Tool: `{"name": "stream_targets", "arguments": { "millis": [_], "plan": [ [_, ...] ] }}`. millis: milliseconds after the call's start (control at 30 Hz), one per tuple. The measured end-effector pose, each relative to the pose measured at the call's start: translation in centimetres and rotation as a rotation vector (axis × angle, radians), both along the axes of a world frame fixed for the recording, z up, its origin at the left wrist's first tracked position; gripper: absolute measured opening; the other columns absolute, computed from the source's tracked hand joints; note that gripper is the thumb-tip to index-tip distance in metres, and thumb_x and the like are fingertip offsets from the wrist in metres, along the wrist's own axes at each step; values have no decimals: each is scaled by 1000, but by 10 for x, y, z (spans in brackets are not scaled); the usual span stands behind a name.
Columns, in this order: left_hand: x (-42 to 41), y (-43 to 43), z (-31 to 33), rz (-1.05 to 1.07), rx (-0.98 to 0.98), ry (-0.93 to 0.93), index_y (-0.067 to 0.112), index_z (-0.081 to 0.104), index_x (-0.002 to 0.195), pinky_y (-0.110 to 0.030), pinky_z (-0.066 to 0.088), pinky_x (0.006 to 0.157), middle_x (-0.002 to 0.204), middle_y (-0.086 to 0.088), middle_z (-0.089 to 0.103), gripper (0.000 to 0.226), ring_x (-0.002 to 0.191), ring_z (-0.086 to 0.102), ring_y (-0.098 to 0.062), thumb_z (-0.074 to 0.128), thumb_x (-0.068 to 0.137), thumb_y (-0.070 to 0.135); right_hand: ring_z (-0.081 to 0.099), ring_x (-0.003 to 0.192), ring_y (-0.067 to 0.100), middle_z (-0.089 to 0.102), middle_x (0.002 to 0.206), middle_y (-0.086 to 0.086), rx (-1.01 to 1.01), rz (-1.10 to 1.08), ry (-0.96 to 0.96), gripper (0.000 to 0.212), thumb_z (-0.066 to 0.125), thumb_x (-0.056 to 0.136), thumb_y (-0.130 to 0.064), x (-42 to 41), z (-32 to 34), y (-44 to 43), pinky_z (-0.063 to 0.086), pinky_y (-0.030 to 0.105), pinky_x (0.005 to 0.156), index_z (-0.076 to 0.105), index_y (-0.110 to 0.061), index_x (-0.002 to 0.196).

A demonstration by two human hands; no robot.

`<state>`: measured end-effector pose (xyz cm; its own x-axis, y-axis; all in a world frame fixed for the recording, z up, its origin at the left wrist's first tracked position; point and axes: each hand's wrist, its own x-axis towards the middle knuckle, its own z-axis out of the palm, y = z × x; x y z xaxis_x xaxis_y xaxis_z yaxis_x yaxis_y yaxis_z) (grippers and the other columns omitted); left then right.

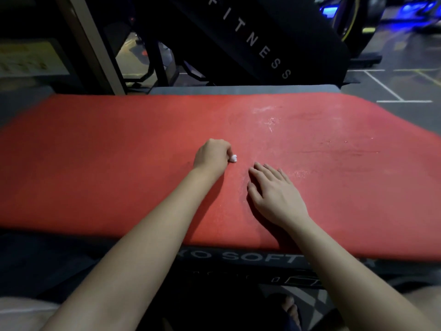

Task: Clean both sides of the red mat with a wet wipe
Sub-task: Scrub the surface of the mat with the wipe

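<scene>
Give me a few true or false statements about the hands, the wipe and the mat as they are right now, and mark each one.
1. The left hand grips a small bunched white wipe against the red mat. True.
2. The right hand is raised well clear of the mat. False: it rests flat on the mat with its fingers straight.
3. Whitish smudges show on the mat beyond the right hand. True.
4. The mat is rolled up on the floor. False: it lies spread flat on top of a black box that has pale lettering on its side.
</scene>
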<state>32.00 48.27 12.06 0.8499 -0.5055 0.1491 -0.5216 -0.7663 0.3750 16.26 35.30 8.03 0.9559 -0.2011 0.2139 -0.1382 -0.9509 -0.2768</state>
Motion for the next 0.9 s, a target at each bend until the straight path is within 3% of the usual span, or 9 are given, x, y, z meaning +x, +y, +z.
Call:
{"name": "stream_targets", "arguments": {
  "millis": [100, 167, 233, 300, 500, 667, 767, 900],
  "plan": [
    [-14, 17, -9, -39, 7, -48, 27, 78, 91, -33, 51, 75, 96, -5, 74, 6, 94, 68, -32, 72, 89, 29, 42, 139, 17, 46, 152, -7, -5, -31, -31, 49, 41, 97, -46, 0, 3, -1, 33, 38, 115, 53, -27, 142],
    [-12, 25, -15, -68, -18, -67, 27, 77, 89, -39, 54, 78, 94, -3, 74, 5, 93, 68, -31, 73, 87, 26, 54, 119, 21, 61, 136, -7, -67, -14, -50, 44, 43, 93, -46, 7, 10, -6, 45, 40, 97, 65, -28, 127],
    [2, 20, -15, -64, -24, -53, 27, 77, 88, -41, 55, 79, 93, -3, 75, 9, 93, 69, -30, 72, 84, 21, 56, 101, 24, 66, 111, -4, -101, 37, -33, 36, 44, 90, -45, 25, 19, -20, 48, 39, 84, 71, -27, 105],
    [24, 3, -12, -56, -22, -44, 25, 77, 88, -38, 54, 79, 95, -5, 75, 9, 94, 69, -31, 71, 84, 20, 56, 96, 27, 62, 101, 1, -61, 67, 8, 29, 48, 92, -40, 52, 30, -37, 49, 41, 81, 71, -23, 99],
    [77, -42, -3, 20, -9, -39, 21, 79, 97, -35, 51, 83, 102, -12, 74, 16, 99, 68, -34, 68, 88, 15, 54, 114, 32, 58, 131, 6, -207, 92, 3, 40, 50, 93, -36, 104, 22, -68, 47, 43, 92, 61, -19, 128],
    [70, -23, -12, -74, 13, -66, 25, 80, 93, -36, 54, 78, 95, -6, 76, 11, 92, 70, -30, 74, 89, 33, 42, 138, 27, 41, 155, 2, -186, 72, 13, 51, 42, 99, -43, 139, 25, -92, 36, 43, 108, 46, -21, 144],
    [78, -16, -17, -143, 20, -88, 22, 79, 91, -36, 51, 77, 93, -3, 76, 6, 92, 68, -26, 75, 87, 22, 28, 148, 20, 33, 160, -1, -142, 40, 55, 59, 37, 99, -49, 149, 14, -98, 21, 41, 121, 37, -21, 152],
    [127, -45, -12, -95, 18, -118, 23, 78, 89, -37, 52, 78, 93, -4, 74, 4, 94, 68, -27, 74, 87, 22, 24, 150, 15, 30, 161, -7, -142, 53, 62, 66, 25, 94, -55, 151, 6, -100, 17, 41, 123, 34, -27, 153]
  ]
}}
